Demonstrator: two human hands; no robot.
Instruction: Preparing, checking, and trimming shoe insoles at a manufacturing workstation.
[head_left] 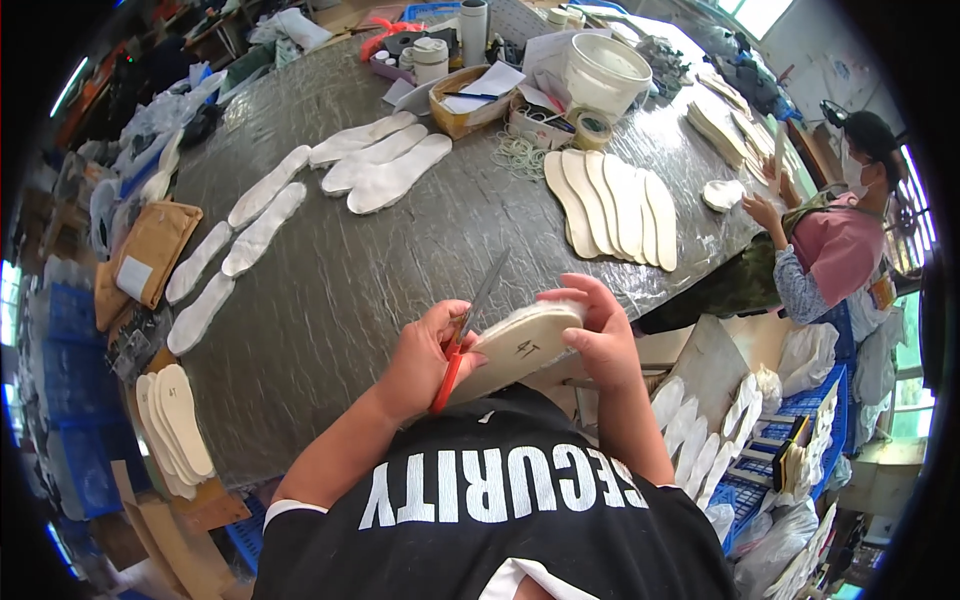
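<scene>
My left hand (425, 358) is closed around a pair of scissors (447, 380) with red handles, their blades pointing up and away over the table. Its fingertips also meet the near left edge of a cream insole (512, 348) with a dark handwritten mark and a fluffy white layer along its far side. Gripping the other end of this insole is my right hand (607, 338), thumb on the marked face and fingers behind. Beyond it, a fanned row of cream insoles (612, 208) lies on the table. White fleecy insoles (400, 172) are spread farther left.
The dark table (330, 290) holds a white bucket (606, 75), a tape roll (590, 130) and a basket (470, 115) at the back. More insoles (175, 425) sit at the left edge. At right a person (835, 235) handles insoles; blue crates (745, 495) stand below.
</scene>
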